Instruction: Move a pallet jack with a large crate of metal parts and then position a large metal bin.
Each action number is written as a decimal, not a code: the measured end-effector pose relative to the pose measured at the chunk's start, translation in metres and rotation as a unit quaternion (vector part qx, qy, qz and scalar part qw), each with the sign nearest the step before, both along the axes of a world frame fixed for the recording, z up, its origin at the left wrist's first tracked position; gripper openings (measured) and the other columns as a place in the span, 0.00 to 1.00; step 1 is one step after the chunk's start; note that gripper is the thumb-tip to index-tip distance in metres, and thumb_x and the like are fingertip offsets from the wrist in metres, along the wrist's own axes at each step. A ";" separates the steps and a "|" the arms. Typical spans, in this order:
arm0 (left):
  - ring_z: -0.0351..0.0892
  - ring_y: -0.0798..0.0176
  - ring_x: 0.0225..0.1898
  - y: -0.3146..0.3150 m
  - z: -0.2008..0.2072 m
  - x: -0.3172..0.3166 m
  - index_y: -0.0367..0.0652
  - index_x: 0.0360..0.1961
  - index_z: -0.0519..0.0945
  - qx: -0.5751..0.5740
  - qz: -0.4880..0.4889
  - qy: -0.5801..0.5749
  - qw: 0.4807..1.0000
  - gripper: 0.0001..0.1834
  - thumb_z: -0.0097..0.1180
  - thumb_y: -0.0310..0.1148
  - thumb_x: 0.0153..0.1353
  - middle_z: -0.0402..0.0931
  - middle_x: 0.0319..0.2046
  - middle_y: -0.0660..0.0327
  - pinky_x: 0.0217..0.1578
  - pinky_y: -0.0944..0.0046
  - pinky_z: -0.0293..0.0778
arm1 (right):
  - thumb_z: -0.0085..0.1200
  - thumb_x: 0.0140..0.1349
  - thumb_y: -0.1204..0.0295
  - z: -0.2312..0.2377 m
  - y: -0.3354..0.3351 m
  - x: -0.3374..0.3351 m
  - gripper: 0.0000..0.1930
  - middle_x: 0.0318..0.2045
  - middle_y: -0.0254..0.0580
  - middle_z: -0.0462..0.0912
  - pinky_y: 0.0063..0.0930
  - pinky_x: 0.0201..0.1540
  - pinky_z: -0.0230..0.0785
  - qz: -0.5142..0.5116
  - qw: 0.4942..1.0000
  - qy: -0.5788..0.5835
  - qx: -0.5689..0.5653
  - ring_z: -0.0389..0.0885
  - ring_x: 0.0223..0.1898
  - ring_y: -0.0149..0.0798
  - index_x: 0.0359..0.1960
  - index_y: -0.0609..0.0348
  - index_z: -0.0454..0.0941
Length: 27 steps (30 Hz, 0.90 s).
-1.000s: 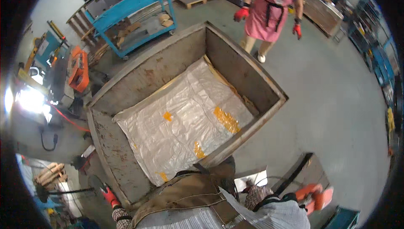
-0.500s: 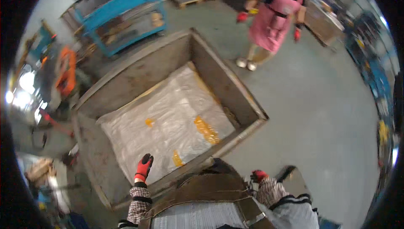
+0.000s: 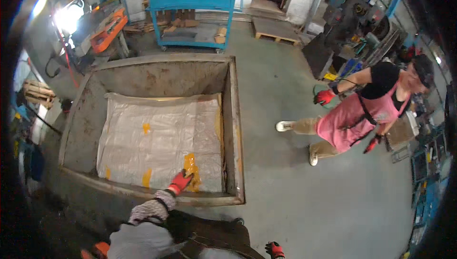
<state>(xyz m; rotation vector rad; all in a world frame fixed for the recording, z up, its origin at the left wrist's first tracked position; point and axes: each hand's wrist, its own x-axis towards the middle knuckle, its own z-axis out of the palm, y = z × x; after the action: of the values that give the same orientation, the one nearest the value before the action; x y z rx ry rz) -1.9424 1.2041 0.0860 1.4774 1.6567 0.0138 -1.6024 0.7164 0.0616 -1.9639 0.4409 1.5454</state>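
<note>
My left hand (image 3: 181,182), in a red glove with black fingertips, reaches over the near wall of a large metal bin (image 3: 234,130). Its fingers are apart above an orange-yellow tape patch (image 3: 191,162); I cannot tell whether they touch it. That tape lies on a whitish plastic sheet (image 3: 138,149) spread across the contents of the bin, with smaller tape pieces elsewhere on it. Low in the picture, to the right of my brown apron (image 3: 214,233), my right hand (image 3: 274,250) hangs gloved, partly cut off by the lower edge. Its fingers look loosely open, holding nothing visible.
A person in a pink apron (image 3: 345,121) and red gloves walks on the right. Behind the bin stands a blue wheeled cart (image 3: 190,2). A wooden pallet (image 3: 276,30) lies at the back, an orange machine part (image 3: 108,31) is at left, and dark machinery (image 3: 352,25) stands back right.
My view has turned, so the bin looks straighter and farther left. My left hand has moved to the tape patch near the sheet's right end. The other person has turned and stepped nearer.
</note>
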 end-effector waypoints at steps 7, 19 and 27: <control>0.65 0.41 0.49 -0.124 0.083 0.294 0.29 0.53 0.57 0.044 -0.108 0.028 0.993 0.48 0.50 0.62 0.43 0.63 0.49 0.40 0.50 0.53 0.62 | 0.49 0.52 0.63 0.012 -0.114 0.198 0.09 0.24 0.43 0.76 0.36 0.29 0.65 0.379 0.845 -0.194 0.323 0.72 0.26 0.40 0.25 0.54 0.74; 0.75 0.47 0.37 -0.152 0.050 0.402 0.25 0.51 0.57 0.047 0.105 0.172 0.978 0.53 0.57 0.61 0.35 0.72 0.38 0.44 0.39 0.56 0.71 | 0.48 0.56 0.59 -0.015 0.144 0.495 0.14 0.24 0.38 0.77 0.29 0.24 0.67 0.355 0.865 -0.112 0.336 0.75 0.22 0.37 0.36 0.57 0.71; 0.57 0.44 0.55 -0.109 0.076 0.519 0.32 0.57 0.53 0.076 0.189 0.273 0.940 0.53 0.56 0.61 0.37 0.58 0.52 0.42 0.51 0.44 0.55 | 0.44 0.57 0.61 0.054 0.264 0.669 0.09 0.24 0.40 0.77 0.31 0.21 0.63 0.320 0.910 -0.034 0.263 0.73 0.23 0.36 0.30 0.52 0.70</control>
<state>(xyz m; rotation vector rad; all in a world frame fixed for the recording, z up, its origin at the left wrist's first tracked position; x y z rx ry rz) -1.4230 1.0947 0.1623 1.3199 2.4241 -0.0637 -0.9337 0.9807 0.1157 -1.7833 -0.6636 1.7195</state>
